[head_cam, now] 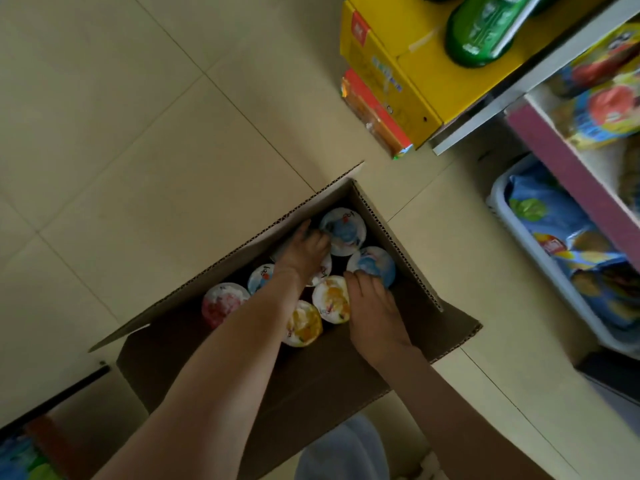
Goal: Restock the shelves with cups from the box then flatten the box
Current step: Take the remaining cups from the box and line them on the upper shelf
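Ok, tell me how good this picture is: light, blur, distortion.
Head view: dim overall, with the inside of the box in shadow, though lid colours of the cups show and their print is soft; shelf goods at the right edge smeared; frame tilted, so floor tile lines run diagonally.

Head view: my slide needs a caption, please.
Left hand grips the far blue-lidded cup, right hand the nearer blue-lidded cup, inside the open cardboard box.

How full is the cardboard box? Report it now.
Partly full: the open cardboard box holds several upright cups, lids up, with dark gaps between them.
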`<state>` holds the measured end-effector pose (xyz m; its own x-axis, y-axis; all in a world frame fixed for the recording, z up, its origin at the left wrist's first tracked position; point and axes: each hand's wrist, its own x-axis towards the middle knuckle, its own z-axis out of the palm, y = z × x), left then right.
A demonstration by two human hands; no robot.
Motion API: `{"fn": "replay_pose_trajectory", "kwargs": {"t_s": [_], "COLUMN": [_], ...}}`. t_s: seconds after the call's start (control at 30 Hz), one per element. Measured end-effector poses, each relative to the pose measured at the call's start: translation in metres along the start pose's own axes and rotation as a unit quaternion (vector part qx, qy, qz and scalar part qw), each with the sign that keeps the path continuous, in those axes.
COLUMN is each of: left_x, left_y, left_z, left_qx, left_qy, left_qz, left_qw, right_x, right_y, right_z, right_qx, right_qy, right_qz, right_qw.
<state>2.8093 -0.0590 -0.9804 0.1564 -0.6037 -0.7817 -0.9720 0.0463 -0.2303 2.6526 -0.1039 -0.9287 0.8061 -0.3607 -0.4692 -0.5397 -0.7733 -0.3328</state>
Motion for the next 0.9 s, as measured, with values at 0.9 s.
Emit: {"fn": "replay_pose_trajectory", "kwargs": {"t_s": [0.9], "left_x": [-0.311], "left_y": [0.097], "left_z": [-0.355], "left_qx": [-0.531], "left_qy": [0.322], "left_qz": [0.092], "left_qw": [0.778], "right_x": [-0.269], "right_y": [0.103], "right_z": [-0.315], "right_qx": [0.409], "right_qy": [0.178], "right_qz": [0.068], "right_qw": [0.893]}}
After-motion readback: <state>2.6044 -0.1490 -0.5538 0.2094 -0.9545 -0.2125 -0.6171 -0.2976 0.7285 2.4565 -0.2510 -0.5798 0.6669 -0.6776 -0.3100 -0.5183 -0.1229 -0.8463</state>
